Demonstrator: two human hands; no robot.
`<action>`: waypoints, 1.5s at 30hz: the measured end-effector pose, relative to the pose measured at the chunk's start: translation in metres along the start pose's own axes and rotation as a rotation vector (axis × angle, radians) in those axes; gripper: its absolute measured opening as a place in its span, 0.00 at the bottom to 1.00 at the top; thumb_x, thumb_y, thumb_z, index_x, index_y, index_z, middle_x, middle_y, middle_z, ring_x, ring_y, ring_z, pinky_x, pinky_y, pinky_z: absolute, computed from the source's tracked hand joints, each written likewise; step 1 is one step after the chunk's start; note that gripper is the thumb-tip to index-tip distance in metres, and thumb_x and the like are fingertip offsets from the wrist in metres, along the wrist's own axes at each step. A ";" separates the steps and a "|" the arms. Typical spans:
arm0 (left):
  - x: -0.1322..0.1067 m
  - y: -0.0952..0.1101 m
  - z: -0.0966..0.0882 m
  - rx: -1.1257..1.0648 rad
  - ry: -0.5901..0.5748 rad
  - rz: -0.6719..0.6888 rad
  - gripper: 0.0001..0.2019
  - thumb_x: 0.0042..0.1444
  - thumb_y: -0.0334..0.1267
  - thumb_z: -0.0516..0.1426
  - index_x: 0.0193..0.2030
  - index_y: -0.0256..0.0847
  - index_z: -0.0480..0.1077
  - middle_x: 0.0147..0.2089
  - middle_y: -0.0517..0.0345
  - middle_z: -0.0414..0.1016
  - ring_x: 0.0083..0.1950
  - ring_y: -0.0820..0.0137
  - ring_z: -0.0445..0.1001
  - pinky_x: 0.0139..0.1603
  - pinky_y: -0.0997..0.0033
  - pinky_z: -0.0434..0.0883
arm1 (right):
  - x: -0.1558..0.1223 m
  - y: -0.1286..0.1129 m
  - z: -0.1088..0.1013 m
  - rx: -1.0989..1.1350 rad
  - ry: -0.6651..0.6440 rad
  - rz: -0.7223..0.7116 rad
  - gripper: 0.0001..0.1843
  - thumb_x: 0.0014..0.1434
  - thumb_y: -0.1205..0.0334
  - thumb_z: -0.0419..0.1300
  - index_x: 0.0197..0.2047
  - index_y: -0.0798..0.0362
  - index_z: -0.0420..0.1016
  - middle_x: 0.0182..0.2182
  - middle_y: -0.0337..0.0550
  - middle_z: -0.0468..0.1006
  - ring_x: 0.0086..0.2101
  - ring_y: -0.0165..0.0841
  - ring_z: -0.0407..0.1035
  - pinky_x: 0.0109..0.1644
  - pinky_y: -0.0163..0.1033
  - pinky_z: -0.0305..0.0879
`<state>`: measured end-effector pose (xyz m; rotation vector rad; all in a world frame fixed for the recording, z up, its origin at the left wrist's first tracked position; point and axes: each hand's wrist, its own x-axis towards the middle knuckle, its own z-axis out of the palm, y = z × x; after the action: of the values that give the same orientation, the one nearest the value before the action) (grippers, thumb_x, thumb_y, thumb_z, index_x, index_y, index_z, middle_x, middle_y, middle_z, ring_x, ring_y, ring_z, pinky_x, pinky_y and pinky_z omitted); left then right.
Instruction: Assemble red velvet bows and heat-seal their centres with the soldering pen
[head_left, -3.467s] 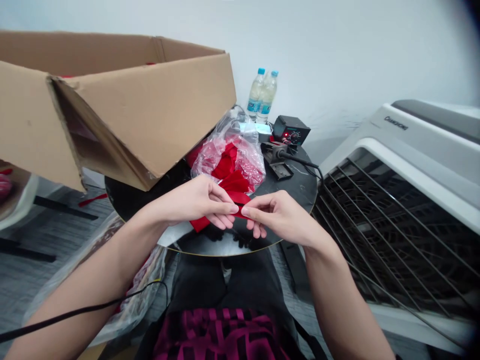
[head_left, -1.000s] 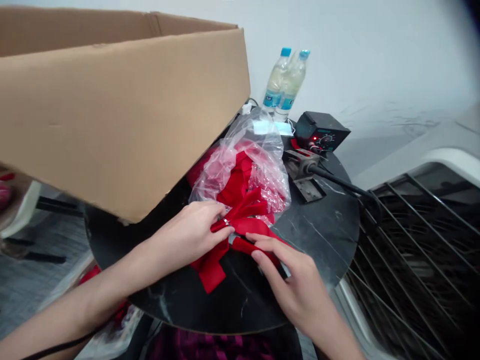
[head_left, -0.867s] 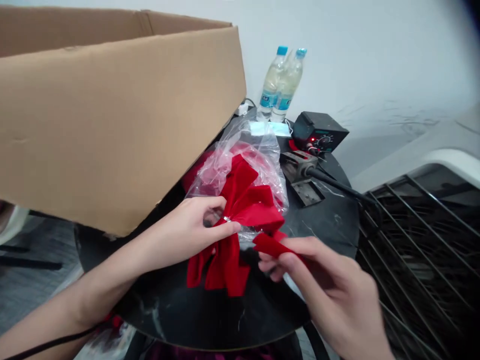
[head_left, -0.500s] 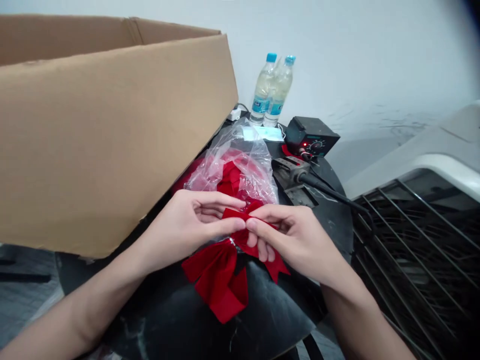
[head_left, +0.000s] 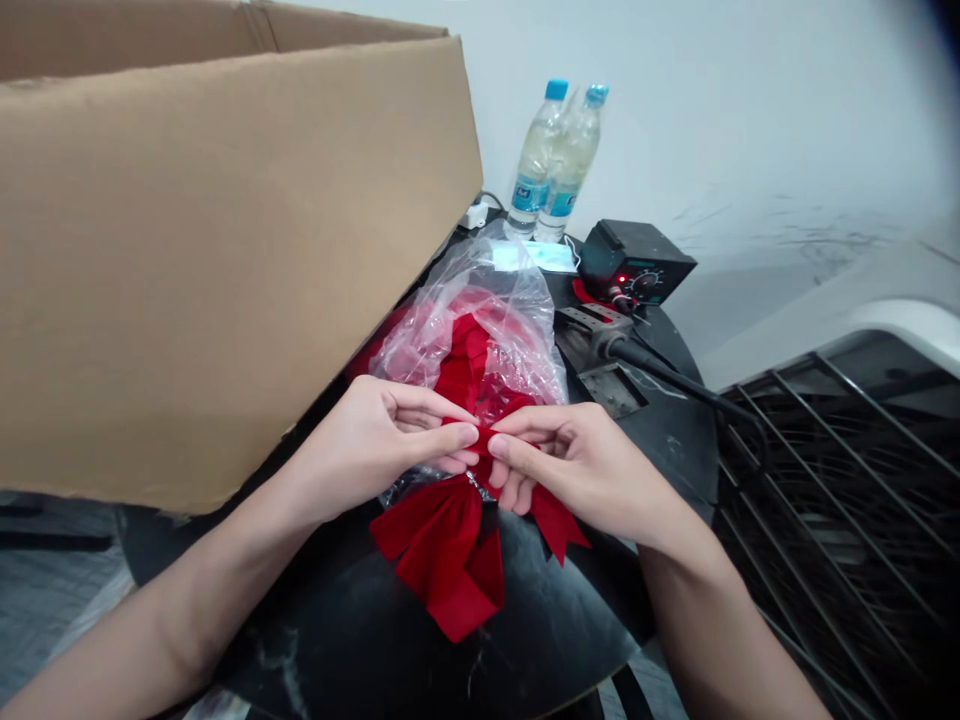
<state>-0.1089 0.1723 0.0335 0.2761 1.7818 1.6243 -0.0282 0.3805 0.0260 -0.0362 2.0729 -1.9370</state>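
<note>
My left hand and my right hand meet over the table, thumbs and fingertips pinched on a short stretch of red ribbon between them. A notched tail of red ribbon hangs below my right fingers. Just under my fingertips lies a red ribbon bow, its folded loop toward me, with something small and shiny near its top. Behind my hands, a clear plastic bag holds more red ribbon. My fingers hide part of the held ribbon.
A large open cardboard box fills the left side. On the round black table stand two bottles, a blue face mask, a black control unit with dial and a corded tool in its stand. At right is a wire-grilled fan unit.
My two thumbs have moved slightly apart along the ribbon, the left one shifting left. The ribbon end that stuck up between them now lies lower. The view has shifted slightly.
</note>
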 end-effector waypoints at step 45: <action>-0.003 -0.029 0.026 1.020 -0.018 0.267 0.16 0.59 0.50 0.64 0.44 0.39 0.77 0.39 0.52 0.82 0.40 0.61 0.79 0.40 0.65 0.69 | -0.090 0.036 0.027 -0.135 0.422 0.000 0.19 0.69 0.47 0.62 0.34 0.54 0.79 0.24 0.40 0.79 0.22 0.27 0.73 0.26 0.29 0.70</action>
<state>-0.0826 0.1854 0.0084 1.0066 2.4994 0.7106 0.0706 0.3780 0.0080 0.3747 2.4608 -1.9299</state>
